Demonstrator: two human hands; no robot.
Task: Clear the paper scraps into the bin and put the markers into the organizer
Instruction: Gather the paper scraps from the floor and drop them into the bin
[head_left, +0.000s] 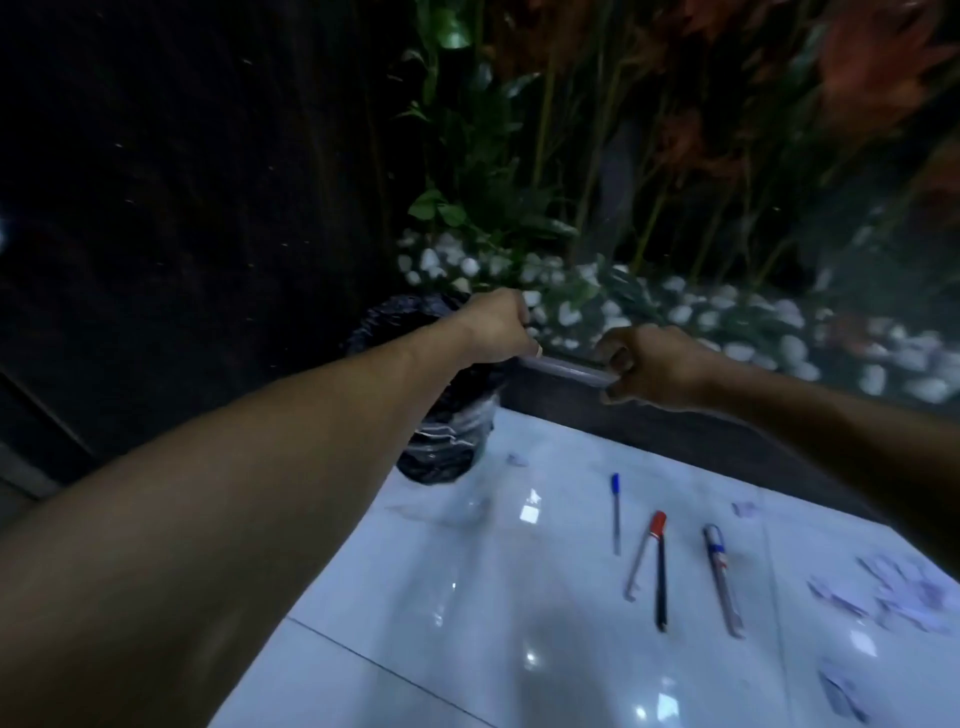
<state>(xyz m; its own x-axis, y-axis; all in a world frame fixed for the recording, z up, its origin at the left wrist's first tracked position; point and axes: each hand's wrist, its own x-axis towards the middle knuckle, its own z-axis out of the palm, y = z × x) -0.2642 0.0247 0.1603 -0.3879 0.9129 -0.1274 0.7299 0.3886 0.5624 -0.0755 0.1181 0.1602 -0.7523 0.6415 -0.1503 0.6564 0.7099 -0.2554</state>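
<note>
My left hand (496, 327) and my right hand (647, 364) are stretched out with curled fingers. Each pinches one end of a pale strip (566, 370), which looks like paper seen edge-on. The left hand is over a bin lined with a black bag (441, 410). On the glossy white surface (467, 623) lie a blue pen (615, 512), a red-capped marker (647, 551), a black pen (661, 582) and a blue-banded marker (722, 582). Lilac paper scraps (898, 592) are heaped at the right. More scraps (841, 691) lie near the right edge, and one small scrap (517, 460) lies by the bin. No organizer shows.
A dark ledge (649, 421) borders the far side of the surface. Behind it are white pebbles (675, 312) and green and red plants (571, 156). The left of the view is dark. A faint clear shape (462, 506) sits near the bin.
</note>
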